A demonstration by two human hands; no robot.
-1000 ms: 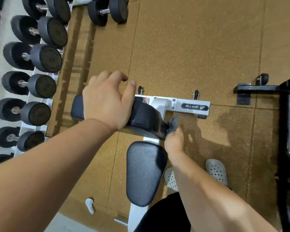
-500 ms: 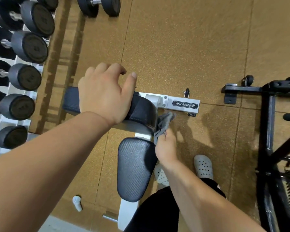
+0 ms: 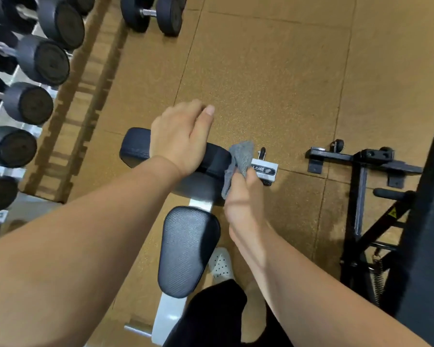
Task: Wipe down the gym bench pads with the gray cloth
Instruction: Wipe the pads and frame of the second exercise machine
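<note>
Right hand pinches the gray cloth against the end of the upper pad, at 3 o'clock from the left hand, which grips that pad. Cloth: soft, light (probably limp); hold it bunched.

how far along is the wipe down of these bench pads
Done: nothing that can be confirmed, since neither pad shows wipe marks. In hand: the right hand holds the gray cloth at the right end of the upper pad, which the left hand grips. Left: the seat pad below, with no cloth on it.
</note>
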